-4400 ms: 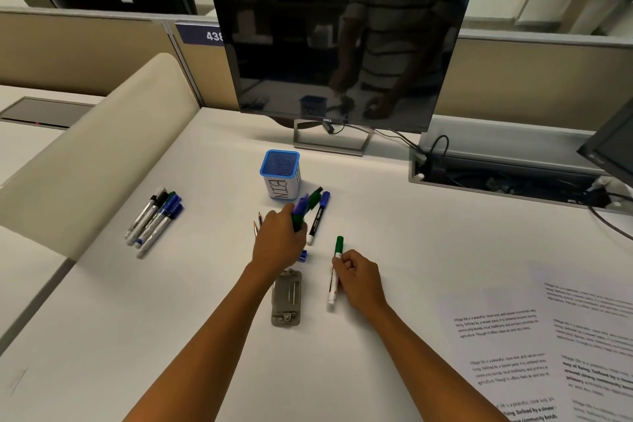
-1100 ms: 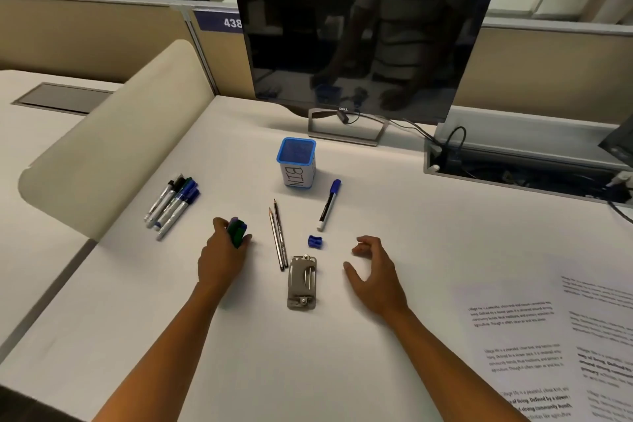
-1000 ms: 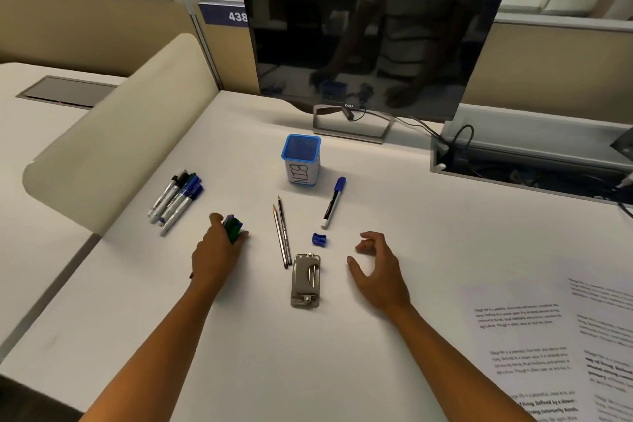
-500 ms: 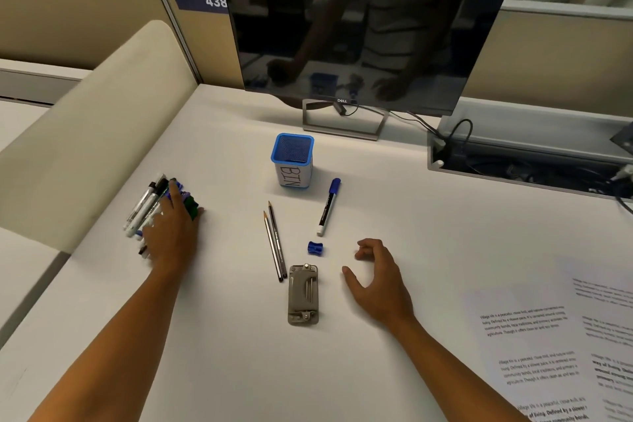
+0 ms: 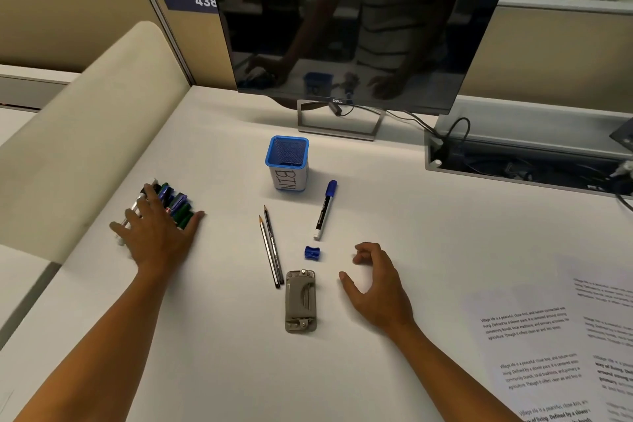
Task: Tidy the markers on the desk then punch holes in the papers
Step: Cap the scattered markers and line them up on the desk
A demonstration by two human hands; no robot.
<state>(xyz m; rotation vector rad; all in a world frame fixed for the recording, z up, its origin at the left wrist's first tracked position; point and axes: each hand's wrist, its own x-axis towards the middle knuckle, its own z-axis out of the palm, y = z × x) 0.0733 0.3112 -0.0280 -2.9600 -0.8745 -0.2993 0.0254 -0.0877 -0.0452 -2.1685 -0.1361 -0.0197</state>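
Note:
A pile of markers with blue, green and black caps lies at the desk's left side. My left hand lies flat over the pile with its fingers spread, covering most of it. One blue-capped marker lies alone right of the blue pen holder labelled BIN. The grey hole punch sits at the desk's middle, between my arms. Printed papers lie at the near right. My right hand rests on the desk just right of the punch, loosely curled and holding nothing.
Two pencils and a small blue sharpener lie between the pen holder and the punch. A dark monitor stands at the back. A beige curved divider borders the left, and an open cable tray lies at the back right.
My left hand carried the green and blue markers leftward to the marker pile and now lies spread over it. My right hand let go of its green marker and stays beside the punch.

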